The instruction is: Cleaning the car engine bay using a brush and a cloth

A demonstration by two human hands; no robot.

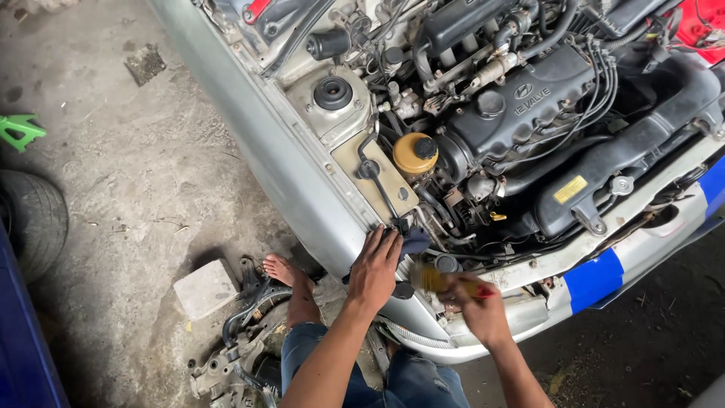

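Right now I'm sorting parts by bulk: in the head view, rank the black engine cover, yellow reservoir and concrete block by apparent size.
1. black engine cover
2. concrete block
3. yellow reservoir
The block and reservoir differ little, and their distances from the camera differ, so that ranking is unsure.

I see my left hand [375, 270] pressing a dark cloth [414, 241] on the silver car's front corner [302, 181]; at three o'clock, my right hand [477, 306] grips a blurred yellow-handled tool [436, 279].

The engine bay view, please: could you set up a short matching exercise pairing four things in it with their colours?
Things:
1. fluid reservoir
2. tape patch on the bumper
3. jack stand on the floor
4. cloth under the left hand

Colours:
A. bright green
B. dark blue-grey
C. yellow with a black cap
D. bright blue

Pairs: 1-C, 2-D, 3-A, 4-B
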